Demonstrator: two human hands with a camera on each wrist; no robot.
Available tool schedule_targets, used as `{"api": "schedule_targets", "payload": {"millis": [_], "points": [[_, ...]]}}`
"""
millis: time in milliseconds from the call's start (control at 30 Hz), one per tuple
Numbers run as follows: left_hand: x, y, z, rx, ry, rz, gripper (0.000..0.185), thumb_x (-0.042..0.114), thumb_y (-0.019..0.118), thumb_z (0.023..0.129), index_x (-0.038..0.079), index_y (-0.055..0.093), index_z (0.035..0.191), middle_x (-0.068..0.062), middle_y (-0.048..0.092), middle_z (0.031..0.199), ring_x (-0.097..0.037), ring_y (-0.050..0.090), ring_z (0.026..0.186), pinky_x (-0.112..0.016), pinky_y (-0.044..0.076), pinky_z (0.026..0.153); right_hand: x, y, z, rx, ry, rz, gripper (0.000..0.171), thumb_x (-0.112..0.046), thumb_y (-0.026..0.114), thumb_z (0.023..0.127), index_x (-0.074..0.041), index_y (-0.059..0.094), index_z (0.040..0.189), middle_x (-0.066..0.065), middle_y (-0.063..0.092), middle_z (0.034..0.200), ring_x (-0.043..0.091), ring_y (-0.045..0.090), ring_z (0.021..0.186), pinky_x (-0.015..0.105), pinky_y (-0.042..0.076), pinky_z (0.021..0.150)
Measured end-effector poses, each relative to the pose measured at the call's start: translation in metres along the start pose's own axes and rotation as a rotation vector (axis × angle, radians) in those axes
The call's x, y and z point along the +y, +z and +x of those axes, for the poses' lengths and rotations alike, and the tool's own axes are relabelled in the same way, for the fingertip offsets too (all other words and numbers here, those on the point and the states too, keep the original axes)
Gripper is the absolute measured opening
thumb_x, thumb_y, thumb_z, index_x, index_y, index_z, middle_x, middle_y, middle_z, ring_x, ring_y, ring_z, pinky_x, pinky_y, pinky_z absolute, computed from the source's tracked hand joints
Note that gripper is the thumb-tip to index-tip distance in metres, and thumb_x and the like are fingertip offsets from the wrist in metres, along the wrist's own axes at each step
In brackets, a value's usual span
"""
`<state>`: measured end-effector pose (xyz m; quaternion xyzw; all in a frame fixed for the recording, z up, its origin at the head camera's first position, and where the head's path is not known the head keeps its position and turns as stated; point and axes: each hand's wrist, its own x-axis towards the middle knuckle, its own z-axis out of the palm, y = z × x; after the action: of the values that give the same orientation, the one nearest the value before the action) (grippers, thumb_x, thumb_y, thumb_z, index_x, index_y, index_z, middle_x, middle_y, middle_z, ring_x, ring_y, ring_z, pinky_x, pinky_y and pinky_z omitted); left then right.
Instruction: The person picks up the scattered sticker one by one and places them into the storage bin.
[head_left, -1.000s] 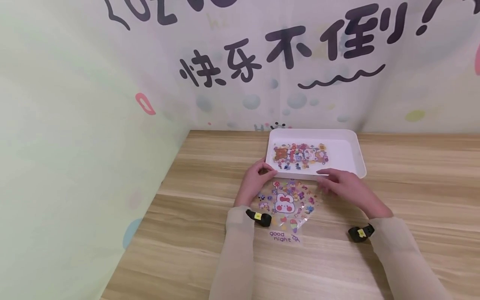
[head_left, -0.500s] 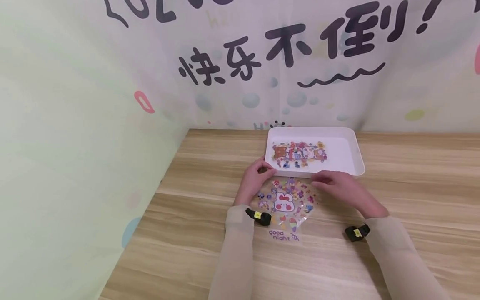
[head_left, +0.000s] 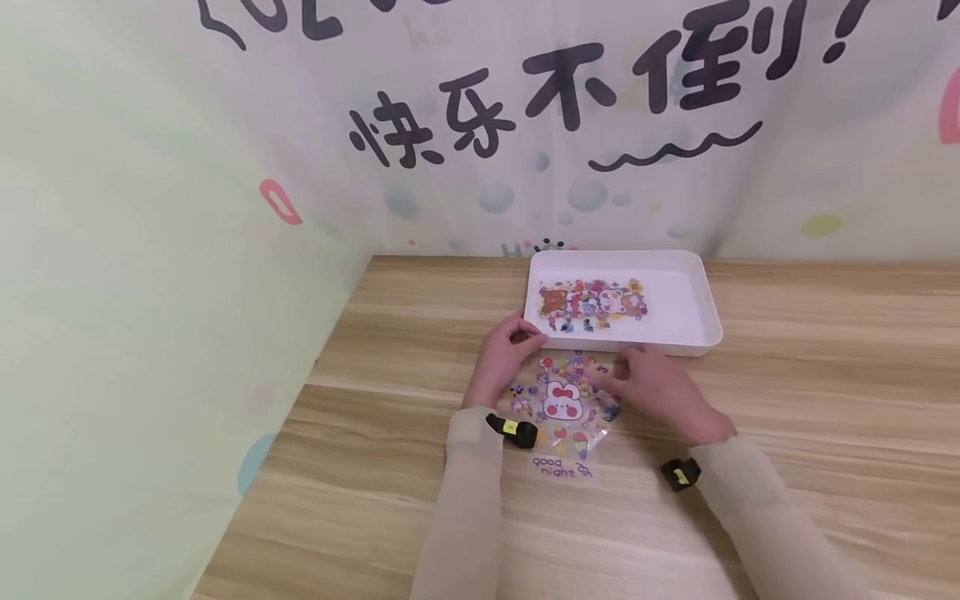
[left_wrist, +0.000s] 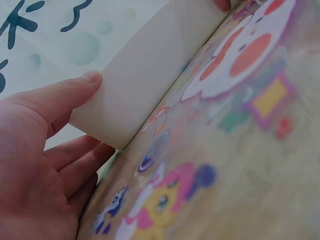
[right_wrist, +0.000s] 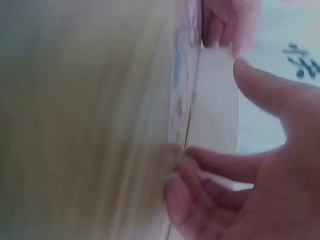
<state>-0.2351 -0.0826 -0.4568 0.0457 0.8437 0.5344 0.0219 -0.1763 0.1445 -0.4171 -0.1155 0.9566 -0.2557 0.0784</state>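
Pinching the near left corner of the white tray (head_left: 681, 307) with the left hand (head_left: 501, 360), thumb at rim. Showing the rabbit sticker sheet (head_left: 562, 404) between both hands. Holding the right hand (head_left: 662, 392) relaxed, half-spread, over the sheet's right side, not visibly gripping anything. Displaying "快乐不倒" on the backdrop (head_left: 450, 208) beyond both hands, "good night" low on the sheet. Reaching both sleeved forearms (head_left: 461, 508) forward, angling the right inward.
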Motion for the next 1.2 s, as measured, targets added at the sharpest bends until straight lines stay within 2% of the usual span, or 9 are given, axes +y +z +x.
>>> {"api": "schedule_targets", "payload": {"millis": [267, 500, 833, 1200], "points": [[0.001, -0.001, 0.001, -0.001, 0.0, 0.007, 0.022, 0.045, 0.064, 0.076, 0.026, 0.06, 0.086, 0.011, 0.036, 0.138, -0.014, 0.035, 0.124, -0.032, 0.032, 0.1, -0.017, 0.009, -0.008, 0.019, 0.086, -0.12, 0.045, -0.048, 0.066, 0.074, -0.005, 0.054, 0.072, 0.013, 0.045, 0.088, 0.023, 0.043, 0.071, 0.03, 0.04, 0.05], [0.001, -0.002, 0.002, -0.002, 0.014, 0.007, 0.021, 0.044, 0.064, 0.076, 0.027, 0.06, 0.086, 0.012, 0.037, 0.137, -0.013, 0.035, 0.125, -0.032, 0.03, 0.1, -0.025, 0.013, -0.016, 0.022, 0.055, -0.178, 0.049, -0.045, 0.073, 0.068, -0.003, 0.051, 0.078, 0.011, 0.039, 0.083, 0.024, 0.039, 0.071, 0.029, 0.036, 0.049], [-0.001, 0.0, 0.003, 0.001, 0.019, 0.02, 0.022, 0.044, 0.065, 0.076, 0.027, 0.06, 0.087, 0.011, 0.038, 0.137, -0.014, 0.036, 0.124, -0.032, 0.03, 0.1, -0.024, 0.011, -0.019, 0.028, 0.037, -0.195, 0.041, -0.041, 0.072, 0.071, -0.007, 0.049, 0.073, 0.008, 0.038, 0.078, 0.022, 0.037, 0.068, 0.028, 0.033, 0.047], [-0.002, 0.0, 0.003, 0.001, 0.007, -0.001, 0.024, 0.047, 0.064, 0.075, 0.026, 0.059, 0.087, 0.012, 0.037, 0.137, -0.014, 0.036, 0.124, -0.034, 0.031, 0.1, -0.02, 0.01, -0.014, -0.06, 0.042, -0.117, 0.035, -0.038, 0.069, 0.075, -0.008, 0.052, 0.081, 0.006, 0.043, 0.077, 0.021, 0.04, 0.07, 0.029, 0.035, 0.052]]}}
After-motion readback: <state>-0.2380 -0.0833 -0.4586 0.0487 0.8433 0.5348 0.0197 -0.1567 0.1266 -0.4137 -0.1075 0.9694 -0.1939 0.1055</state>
